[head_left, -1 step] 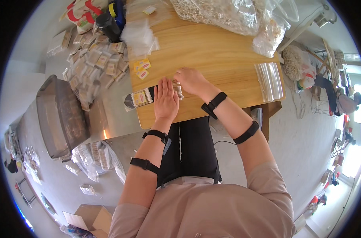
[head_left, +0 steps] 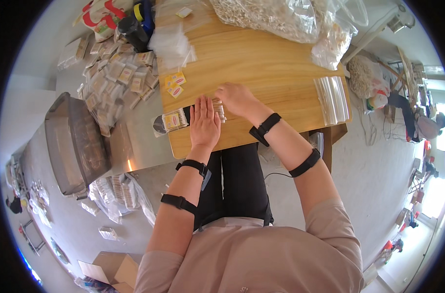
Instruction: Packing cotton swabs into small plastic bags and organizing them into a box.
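My left hand (head_left: 204, 122) lies flat, fingers stretched out and close together, on a row of what look like cotton swabs (head_left: 220, 111) near the table's front edge. Just left of it, a small clear packet (head_left: 174, 120) of the same white-tipped sticks bears a yellow and white label card. A black piece (head_left: 187, 112) shows between packet and hand. My right hand (head_left: 235, 100) is curled with its fingers bent in at the far right end of the row. Its fingertips are partly hidden, and I cannot make out anything in them.
Several yellow label cards (head_left: 175, 84) and clear bags (head_left: 173, 49) lie beyond the packet. Flat clear sleeves (head_left: 332, 101) are at the right. A large bag of swabs (head_left: 271, 19) sits at the back. Left are piled filled packets (head_left: 117, 73) and a grey plastic tub (head_left: 68, 141).
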Demonstrator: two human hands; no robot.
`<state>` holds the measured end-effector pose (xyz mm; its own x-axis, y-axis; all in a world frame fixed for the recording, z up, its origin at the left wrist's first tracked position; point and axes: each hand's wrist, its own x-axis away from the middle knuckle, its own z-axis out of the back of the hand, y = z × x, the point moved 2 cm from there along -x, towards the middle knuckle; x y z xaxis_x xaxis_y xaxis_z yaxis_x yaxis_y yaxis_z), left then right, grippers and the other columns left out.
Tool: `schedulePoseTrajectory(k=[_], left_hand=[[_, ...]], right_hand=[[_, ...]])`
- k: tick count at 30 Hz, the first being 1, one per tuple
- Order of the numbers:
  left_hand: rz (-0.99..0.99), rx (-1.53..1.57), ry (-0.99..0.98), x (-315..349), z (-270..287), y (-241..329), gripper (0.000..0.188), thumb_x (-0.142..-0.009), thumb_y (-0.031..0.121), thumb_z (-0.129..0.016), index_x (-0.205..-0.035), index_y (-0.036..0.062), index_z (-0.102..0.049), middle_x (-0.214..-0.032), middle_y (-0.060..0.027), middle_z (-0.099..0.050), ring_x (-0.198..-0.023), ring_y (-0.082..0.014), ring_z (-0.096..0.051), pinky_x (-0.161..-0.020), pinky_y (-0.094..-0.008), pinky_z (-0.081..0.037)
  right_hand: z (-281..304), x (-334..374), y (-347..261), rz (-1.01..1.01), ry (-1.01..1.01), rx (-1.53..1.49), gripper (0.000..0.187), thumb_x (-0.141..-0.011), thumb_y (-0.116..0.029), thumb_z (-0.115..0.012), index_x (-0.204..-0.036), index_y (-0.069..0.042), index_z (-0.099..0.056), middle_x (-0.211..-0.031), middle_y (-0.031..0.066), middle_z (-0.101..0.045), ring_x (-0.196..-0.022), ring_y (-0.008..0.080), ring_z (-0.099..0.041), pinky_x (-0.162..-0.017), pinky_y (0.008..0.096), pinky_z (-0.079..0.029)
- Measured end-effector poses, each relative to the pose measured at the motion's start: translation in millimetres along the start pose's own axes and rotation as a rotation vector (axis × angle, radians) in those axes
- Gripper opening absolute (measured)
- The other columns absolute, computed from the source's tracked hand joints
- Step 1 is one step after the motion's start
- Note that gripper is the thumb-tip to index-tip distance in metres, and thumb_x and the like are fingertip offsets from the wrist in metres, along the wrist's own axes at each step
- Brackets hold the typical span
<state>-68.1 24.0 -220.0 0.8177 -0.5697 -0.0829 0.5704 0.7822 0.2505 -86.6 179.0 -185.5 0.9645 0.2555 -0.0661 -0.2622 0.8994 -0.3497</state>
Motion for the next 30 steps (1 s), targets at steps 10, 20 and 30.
schedulePoseTrajectory(k=[10,20,30], left_hand=[[0.000,0.047,0.025,0,-1,2,0.053,-0.097,0.026,-0.036,-0.144,0.0024,-0.030,-0.152,-0.0141,-0.026,-0.141,-0.0297,-0.023,-0.116,-0.0431,-0.018],[-0.026,-0.086,0.059,2,-7,-11,0.054,-0.097,0.027,-0.034,-0.144,0.0026,-0.030,-0.152,-0.0145,-0.027,-0.140,-0.0298,-0.025,-0.115,-0.0428,-0.018],[-0.005,-0.055,0.019,2,-3,-3,0.054,-0.098,0.027,-0.034,-0.145,0.0029,-0.027,-0.153,-0.0137,-0.025,-0.140,-0.0299,-0.024,-0.115,-0.0425,-0.019]], right_hand=[[10,171,54,-0.585,0.202,0.152,0.010,-0.081,-0.006,-0.053,-0.091,-0.004,-0.054,-0.104,0.0164,-0.057,-0.100,0.0361,-0.054,-0.085,0.0440,-0.046],[-60,360,47,-1.467,1.108,-1.113,0.003,-0.090,0.000,-0.052,-0.089,-0.002,-0.053,-0.070,0.0051,-0.055,-0.056,0.0126,-0.053,-0.049,0.0254,-0.045],[19,305,77,-1.376,1.156,-0.504,0.009,-0.091,-0.006,-0.056,-0.099,-0.002,-0.058,-0.080,0.0033,-0.057,-0.064,0.0126,-0.057,-0.054,0.0223,-0.046]])
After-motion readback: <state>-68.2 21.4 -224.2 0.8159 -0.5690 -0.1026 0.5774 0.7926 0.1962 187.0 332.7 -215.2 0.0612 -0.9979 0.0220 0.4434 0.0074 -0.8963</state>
